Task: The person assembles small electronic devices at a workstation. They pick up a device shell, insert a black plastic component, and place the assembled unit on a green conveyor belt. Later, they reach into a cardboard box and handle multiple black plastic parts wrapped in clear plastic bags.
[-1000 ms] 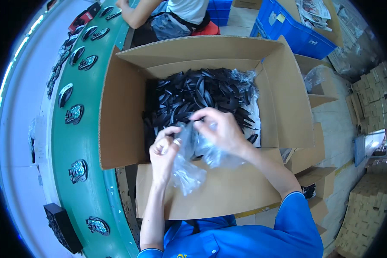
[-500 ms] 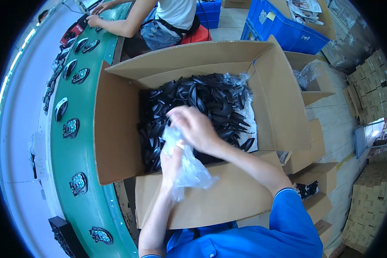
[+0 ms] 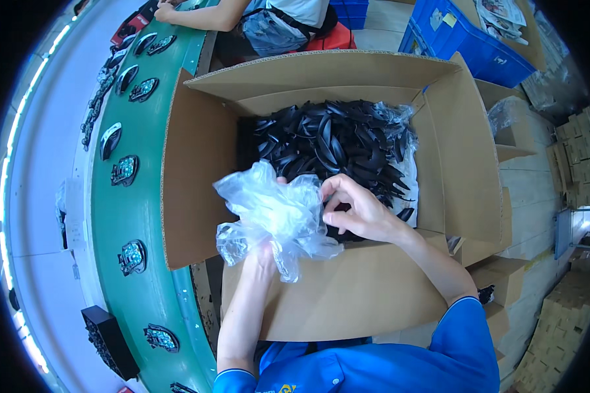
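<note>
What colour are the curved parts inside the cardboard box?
Black, glossy. The curved parts show best in the head view.

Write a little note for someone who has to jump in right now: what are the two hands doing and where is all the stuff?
Left hand: holds the crumpled clear plastic bag from below, mostly hidden under it.
Right hand: fingers pinch the bag's right edge, above the box's near side.
Things: the open cardboard box is full of black curved plastic parts, lying on a clear liner. The green conveyor belt to the left carries small circuit boards and shells.
Done: the bag is up out of the box, in both hands.
Left: the black parts remain piled in the box; none shows in either hand.
</note>
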`<state>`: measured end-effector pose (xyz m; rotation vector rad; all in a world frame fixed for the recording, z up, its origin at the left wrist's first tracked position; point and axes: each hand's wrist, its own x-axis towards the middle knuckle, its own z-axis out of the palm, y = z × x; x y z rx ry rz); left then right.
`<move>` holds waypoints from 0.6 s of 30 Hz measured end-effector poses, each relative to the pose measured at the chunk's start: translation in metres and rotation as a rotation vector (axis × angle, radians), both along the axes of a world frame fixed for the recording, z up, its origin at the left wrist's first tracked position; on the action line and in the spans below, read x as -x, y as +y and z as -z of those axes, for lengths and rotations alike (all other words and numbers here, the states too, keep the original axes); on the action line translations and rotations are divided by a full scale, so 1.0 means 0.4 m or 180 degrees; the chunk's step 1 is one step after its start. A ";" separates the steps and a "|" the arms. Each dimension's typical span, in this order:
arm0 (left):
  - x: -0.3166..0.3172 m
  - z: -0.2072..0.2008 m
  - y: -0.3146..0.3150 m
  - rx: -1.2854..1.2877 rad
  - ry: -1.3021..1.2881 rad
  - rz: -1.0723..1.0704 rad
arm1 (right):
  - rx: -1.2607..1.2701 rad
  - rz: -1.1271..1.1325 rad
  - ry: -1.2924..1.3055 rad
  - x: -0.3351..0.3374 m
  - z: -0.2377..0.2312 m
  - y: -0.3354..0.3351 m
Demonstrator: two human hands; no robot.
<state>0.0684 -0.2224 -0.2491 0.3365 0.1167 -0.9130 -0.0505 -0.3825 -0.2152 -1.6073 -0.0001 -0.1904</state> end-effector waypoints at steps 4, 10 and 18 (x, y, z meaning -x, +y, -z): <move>0.016 -0.007 0.010 -0.0642 -0.0147 0.0008 | 0.0466 0.0183 -0.0242 0.009 0.010 0.026; 0.028 -0.018 0.006 -0.1316 -0.0144 -0.0055 | -0.0107 0.0540 0.0039 0.009 0.021 0.000; 0.001 0.053 0.045 -0.0704 -0.0211 0.0354 | -0.1050 0.0715 0.0424 0.008 0.006 -0.015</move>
